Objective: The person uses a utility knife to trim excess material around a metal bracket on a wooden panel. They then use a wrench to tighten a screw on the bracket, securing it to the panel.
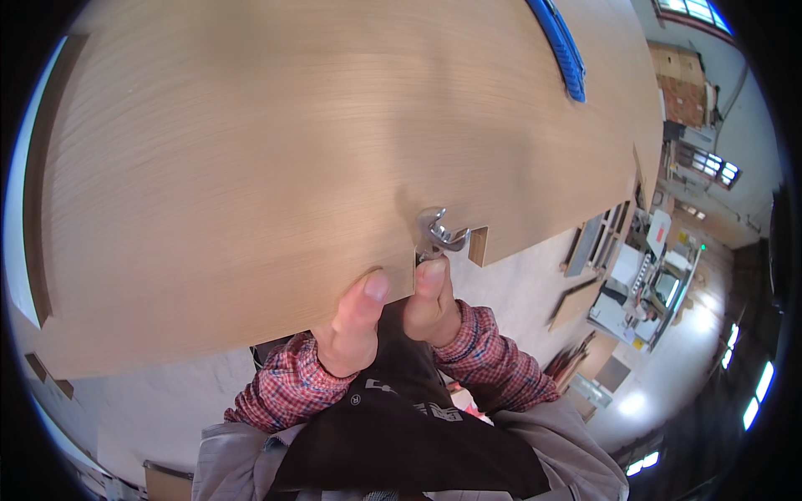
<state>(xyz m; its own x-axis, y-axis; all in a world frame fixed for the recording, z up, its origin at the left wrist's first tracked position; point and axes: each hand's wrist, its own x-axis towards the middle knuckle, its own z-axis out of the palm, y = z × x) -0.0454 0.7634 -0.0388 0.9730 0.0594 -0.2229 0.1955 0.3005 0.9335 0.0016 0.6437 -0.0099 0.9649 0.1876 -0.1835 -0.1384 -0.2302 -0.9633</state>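
A large wood-grain panel [250,188] spreads before me, with a rectangular notch cut into its near edge. My left hand [353,319] grips that edge just left of the notch, thumb on top and fingers hidden beneath. At the notch, my right hand [432,300] holds a shiny open-end wrench [438,233], the thumb pressed near its head. The wrench's jaw sticks up above the panel and opens to the upper right. Its handle is mostly hidden by my hand and the panel.
A blue utility knife [567,59] lies on the panel's far right. A rectangular cutout [50,169] runs along the left end. Beyond the right edge are boards on the floor [576,304], a machine bench [645,300] with a person by it, and stacked cardboard boxes [680,84].
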